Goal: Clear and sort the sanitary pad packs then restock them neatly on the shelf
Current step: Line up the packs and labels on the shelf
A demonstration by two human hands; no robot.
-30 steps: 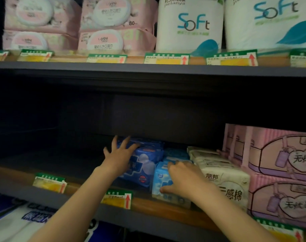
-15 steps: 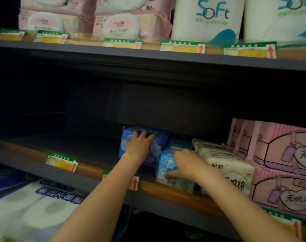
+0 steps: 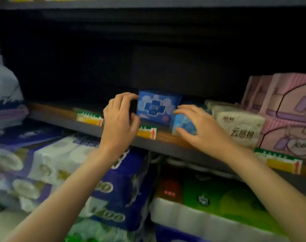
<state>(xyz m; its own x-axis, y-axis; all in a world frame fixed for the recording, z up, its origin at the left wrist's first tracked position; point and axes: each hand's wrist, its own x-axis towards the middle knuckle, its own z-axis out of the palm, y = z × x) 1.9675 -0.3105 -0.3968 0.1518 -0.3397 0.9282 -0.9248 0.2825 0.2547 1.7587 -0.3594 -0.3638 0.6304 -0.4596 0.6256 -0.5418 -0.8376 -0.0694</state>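
Note:
A dark blue sanitary pad pack (image 3: 157,107) stands upright toward the back of the wooden shelf (image 3: 168,137). My left hand (image 3: 120,117) curls round its left end, fingertips at the top corner and thumb near the bottom. A light blue pack (image 3: 182,124) stands just right of it, nearer the front edge. My right hand (image 3: 199,126) grips this pack, fingers over its top and thumb across its front. Cream pad packs (image 3: 239,124) stand right of that hand.
Pink boxes (image 3: 288,110) are stacked at the shelf's right end. The shelf's left half is dark and bare. Price tags (image 3: 90,118) line the front rail. Blue toilet-roll packs (image 3: 113,189) and a green pack (image 3: 218,203) fill the shelf below.
The camera has dropped and come closer. My left hand moved from flat on the dark blue pack's face to its left end. My right hand has opened wider over the light blue pack.

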